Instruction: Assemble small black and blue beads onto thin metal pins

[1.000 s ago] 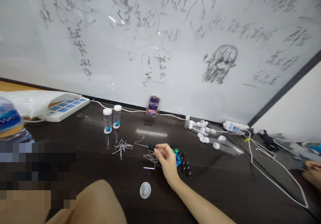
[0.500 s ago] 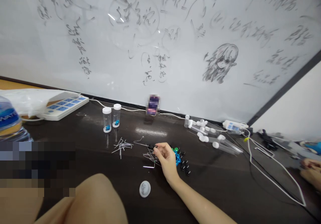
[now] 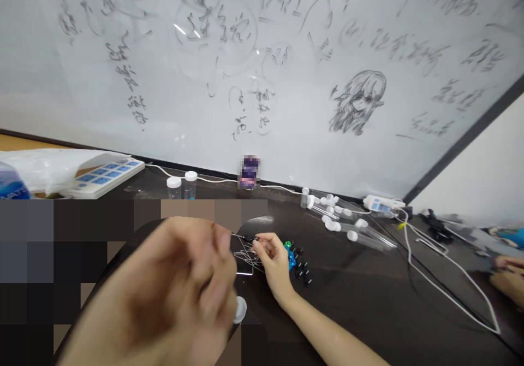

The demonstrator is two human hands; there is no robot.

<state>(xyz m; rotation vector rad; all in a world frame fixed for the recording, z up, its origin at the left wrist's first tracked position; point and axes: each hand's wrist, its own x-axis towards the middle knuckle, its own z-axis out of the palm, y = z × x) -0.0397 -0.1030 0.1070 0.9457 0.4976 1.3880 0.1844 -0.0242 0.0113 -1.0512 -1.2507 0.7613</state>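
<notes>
My right hand (image 3: 273, 261) is over a pile of thin bent metal rods (image 3: 244, 255), thumb and fingers pinched together. A small black piece (image 3: 246, 238) shows at the fingertips; its exact kind is unclear. Just beyond the palm lie blue pieces (image 3: 291, 260), a green one (image 3: 287, 244) and several black knobs with metal studs (image 3: 301, 270). My left hand (image 3: 184, 295) looms large and blurred close to the camera. Its fingers look bent, but motion smears them, and anything inside is hidden. Partly behind it is a small round whitish dish or cap (image 3: 241, 310).
Two white-capped clear tubes (image 3: 174, 187) stand at the back left, near a power strip (image 3: 110, 175). A phone (image 3: 249, 171) leans against the whiteboard (image 3: 286, 109). Capped tubes (image 3: 368, 235) and a white cable (image 3: 450, 306) lie rightward. Another person's hands (image 3: 507, 278) appear at the right edge.
My left hand has come into view at the lower left, covering the loose rods there and part of the round dish. My right hand has stayed in nearly the same place, still pinched.
</notes>
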